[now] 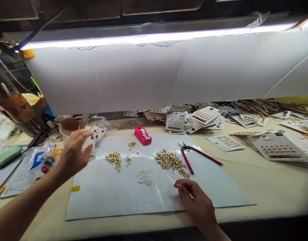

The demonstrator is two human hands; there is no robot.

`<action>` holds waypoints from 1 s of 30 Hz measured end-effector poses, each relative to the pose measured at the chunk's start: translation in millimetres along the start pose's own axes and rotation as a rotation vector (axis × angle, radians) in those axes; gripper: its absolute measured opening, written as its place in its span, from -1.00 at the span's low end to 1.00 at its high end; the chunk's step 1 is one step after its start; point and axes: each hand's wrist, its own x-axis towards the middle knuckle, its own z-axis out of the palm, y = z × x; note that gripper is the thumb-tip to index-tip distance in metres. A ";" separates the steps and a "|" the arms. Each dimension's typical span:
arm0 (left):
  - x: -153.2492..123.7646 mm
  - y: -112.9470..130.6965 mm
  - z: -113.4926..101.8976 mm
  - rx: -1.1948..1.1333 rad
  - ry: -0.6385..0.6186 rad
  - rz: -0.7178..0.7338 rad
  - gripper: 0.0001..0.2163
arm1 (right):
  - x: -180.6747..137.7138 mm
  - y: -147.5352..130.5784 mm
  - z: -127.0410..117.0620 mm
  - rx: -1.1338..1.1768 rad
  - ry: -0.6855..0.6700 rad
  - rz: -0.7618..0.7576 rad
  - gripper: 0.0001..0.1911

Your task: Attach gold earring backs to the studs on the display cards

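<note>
My left hand is over the left edge of the white board, with thumb and fingers apart and nothing visible between them. Just behind its fingers lie several white earring cards. Low on the board's right side is my right hand, its thumb and forefinger pinched together; whatever they hold is too small to make out. Small gold rings form one pile on the board, with smaller clusters beside it. A larger heap of gold pieces lies near red-handled pliers, whose handles are spread.
A pink tape dispenser stands at the board's back edge. Carded earrings are heaped along the back, with more cards at right. Plastic bags and papers lie at left. A lit white panel hangs low behind.
</note>
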 end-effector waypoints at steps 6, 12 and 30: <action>0.5 3.0 93.9 0.308 -0.384 0.131 -0.72 | -3.0 -0.4 -7.1 0.060 -0.222 -0.250 -0.74; 11.0 28.1 103.6 0.524 -0.443 0.053 -0.74 | 24.0 3.1 -26.4 0.029 -0.308 -0.495 -0.83; 8.2 50.9 174.1 0.350 -0.302 0.141 -0.81 | 78.0 -14.5 -2.2 -0.108 -0.544 -0.985 -0.76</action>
